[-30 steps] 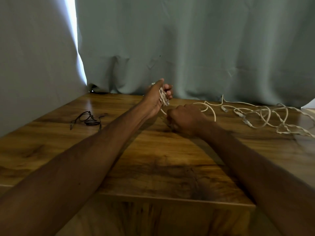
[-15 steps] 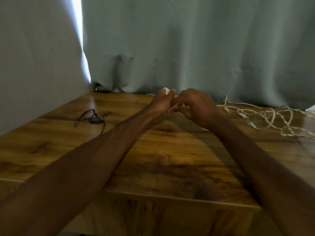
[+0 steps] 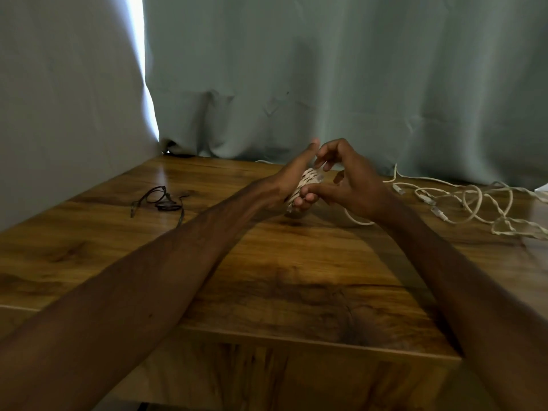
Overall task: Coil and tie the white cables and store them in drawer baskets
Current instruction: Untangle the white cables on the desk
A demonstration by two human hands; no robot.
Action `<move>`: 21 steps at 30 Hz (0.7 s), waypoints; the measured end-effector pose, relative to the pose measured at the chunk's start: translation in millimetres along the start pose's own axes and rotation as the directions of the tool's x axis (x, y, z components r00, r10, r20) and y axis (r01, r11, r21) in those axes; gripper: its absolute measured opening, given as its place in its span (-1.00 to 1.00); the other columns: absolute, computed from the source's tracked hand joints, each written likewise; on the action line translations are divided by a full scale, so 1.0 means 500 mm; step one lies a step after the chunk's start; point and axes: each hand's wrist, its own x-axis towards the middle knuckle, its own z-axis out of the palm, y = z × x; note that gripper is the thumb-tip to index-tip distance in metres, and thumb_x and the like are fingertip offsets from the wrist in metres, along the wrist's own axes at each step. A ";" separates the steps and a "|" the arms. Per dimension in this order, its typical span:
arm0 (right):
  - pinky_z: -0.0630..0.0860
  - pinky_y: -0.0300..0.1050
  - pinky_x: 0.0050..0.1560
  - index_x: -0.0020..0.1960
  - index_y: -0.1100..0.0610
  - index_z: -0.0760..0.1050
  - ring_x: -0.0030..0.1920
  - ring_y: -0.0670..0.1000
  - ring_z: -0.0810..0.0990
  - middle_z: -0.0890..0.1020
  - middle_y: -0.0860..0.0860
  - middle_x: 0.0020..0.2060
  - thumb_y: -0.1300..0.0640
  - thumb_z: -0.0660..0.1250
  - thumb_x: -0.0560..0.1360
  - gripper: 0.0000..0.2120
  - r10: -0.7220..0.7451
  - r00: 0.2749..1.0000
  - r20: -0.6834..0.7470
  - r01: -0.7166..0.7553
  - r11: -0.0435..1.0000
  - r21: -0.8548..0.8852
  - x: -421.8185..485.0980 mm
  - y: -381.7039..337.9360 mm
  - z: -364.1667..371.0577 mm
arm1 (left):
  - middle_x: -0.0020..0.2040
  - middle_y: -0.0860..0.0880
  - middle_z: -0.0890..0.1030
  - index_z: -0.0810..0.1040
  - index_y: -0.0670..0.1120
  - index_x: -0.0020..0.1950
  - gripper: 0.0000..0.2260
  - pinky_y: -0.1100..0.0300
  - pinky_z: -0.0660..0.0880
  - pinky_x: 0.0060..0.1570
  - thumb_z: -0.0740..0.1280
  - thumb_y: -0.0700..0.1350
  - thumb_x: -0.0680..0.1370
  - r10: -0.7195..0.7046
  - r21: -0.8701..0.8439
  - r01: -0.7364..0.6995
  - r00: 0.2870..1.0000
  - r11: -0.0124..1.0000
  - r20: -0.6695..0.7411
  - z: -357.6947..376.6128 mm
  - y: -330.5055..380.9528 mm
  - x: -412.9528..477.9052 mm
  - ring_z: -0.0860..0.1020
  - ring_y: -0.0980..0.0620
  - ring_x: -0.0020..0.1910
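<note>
Left hand (image 3: 289, 182) raised above the wooden surface (image 3: 267, 262), fingers curled round a tight coil of white cable (image 3: 307, 180). Right hand (image 3: 355, 188) just beside it, fingers spread and relaxed, thumb laid against the coil. One loose strand (image 3: 357, 221) trails under the right wrist. More white cables (image 3: 474, 203) tangled at far right. Dark spectacles (image 3: 160, 200) lie well apart, left.

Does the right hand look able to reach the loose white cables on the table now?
Probably yes. The loose white cables lie on the table right of the right hand, with only bare wood between. Its fingers are spread beside the coil that the left hand grips.
</note>
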 end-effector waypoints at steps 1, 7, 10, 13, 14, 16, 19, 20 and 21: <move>0.59 -0.16 -0.24 0.28 0.14 0.46 -0.05 -0.13 0.62 0.60 -0.06 0.12 -0.03 0.56 0.43 -0.47 0.022 0.999 0.050 -0.023 1.000 0.018 -0.001 0.000 -0.001 | -0.54 -0.06 0.34 0.37 -0.14 -0.52 -0.16 0.26 0.21 -0.49 -0.12 0.54 0.54 -0.014 -0.012 0.014 1.000 1.000 0.023 0.000 0.000 0.000 0.27 0.05 -0.61; 0.57 -0.16 -0.25 0.34 0.14 0.52 -0.22 -0.12 0.65 0.70 -0.07 -0.05 0.08 0.39 0.61 -0.68 0.093 0.957 0.275 -0.146 0.973 0.177 0.003 0.002 0.003 | -0.57 -0.01 0.33 0.50 -0.31 0.02 -0.19 0.22 0.44 -0.53 -0.11 0.42 0.62 0.052 -0.154 -0.030 0.988 0.988 0.142 0.004 0.004 0.000 0.28 0.14 -0.65; 0.60 -0.11 0.02 0.32 0.09 0.54 0.04 -0.05 0.70 0.71 -0.04 0.03 0.04 0.33 0.65 -0.72 0.091 0.963 0.253 -0.140 0.973 0.184 0.006 0.005 0.010 | -0.57 0.02 0.29 0.50 -0.23 -0.06 -0.29 0.17 0.53 -0.48 -0.10 0.37 0.66 0.042 -0.215 -0.032 0.998 0.976 0.039 0.016 0.013 -0.008 0.37 0.10 -0.59; 0.56 -0.25 -0.05 0.29 0.06 0.54 -0.01 -0.08 0.69 0.70 -0.04 -0.01 0.08 0.28 0.67 -0.79 0.111 0.973 0.203 -0.150 0.970 0.191 0.006 -0.003 0.016 | -0.59 -0.08 0.41 0.53 -0.25 -0.09 -0.28 0.19 0.56 -0.46 -0.13 0.32 0.68 0.047 -0.128 -0.060 0.993 0.990 -0.104 0.032 0.023 -0.011 0.55 -0.01 -0.54; 0.56 -0.28 -0.08 0.30 0.06 0.53 -0.03 -0.08 0.69 0.70 -0.03 -0.01 0.10 0.27 0.68 -0.78 0.121 0.976 0.183 -0.157 0.968 0.196 0.007 -0.005 0.018 | -0.60 -0.08 0.43 0.53 -0.24 -0.13 -0.27 0.20 0.55 -0.46 -0.13 0.31 0.69 0.053 -0.113 -0.072 0.986 0.991 -0.160 0.039 0.026 -0.011 0.54 0.01 -0.56; 0.52 -0.38 -0.11 0.33 0.06 0.50 -0.05 -0.17 0.66 0.68 -0.05 0.00 0.12 0.26 0.68 -0.76 0.131 0.980 0.148 -0.157 0.971 0.178 0.008 -0.008 0.021 | -0.61 -0.05 0.45 0.53 -0.22 -0.18 -0.29 0.21 0.49 -0.51 -0.13 0.30 0.70 0.086 -0.071 -0.110 0.954 0.991 -0.288 0.050 0.030 -0.005 0.48 0.05 -0.60; 0.43 -0.47 -0.14 0.37 0.10 0.48 -0.10 -0.29 0.60 0.65 -0.11 -0.02 0.14 0.22 0.69 -0.73 0.115 0.987 0.111 -0.124 0.989 0.086 0.010 -0.008 0.029 | -0.55 -0.07 0.51 0.55 -0.22 -0.12 -0.32 0.25 0.41 -0.59 -0.10 0.27 0.71 0.118 0.002 -0.135 0.861 0.991 -0.495 0.058 0.027 0.007 0.47 0.05 -0.62; 0.42 -0.48 -0.15 0.38 0.12 0.48 -0.12 -0.31 0.60 0.65 -0.09 -0.02 0.14 0.21 0.69 -0.73 0.115 0.987 0.109 -0.122 0.991 0.062 0.011 -0.010 0.032 | -0.52 -0.09 0.53 0.55 -0.22 -0.12 -0.33 0.26 0.39 -0.60 -0.10 0.26 0.72 0.137 0.030 -0.144 0.828 0.989 -0.543 0.060 0.025 0.009 0.48 0.04 -0.61; 0.42 -0.49 -0.17 0.38 0.14 0.46 -0.15 -0.32 0.59 0.65 -0.05 -0.01 0.15 0.20 0.70 -0.72 0.112 0.988 0.107 -0.117 0.992 0.042 0.011 -0.012 0.034 | -0.47 -0.10 0.54 0.56 -0.22 -0.13 -0.34 0.26 0.38 -0.62 -0.09 0.23 0.73 0.166 0.073 -0.153 0.795 0.986 -0.584 0.063 0.022 0.012 0.49 0.05 -0.59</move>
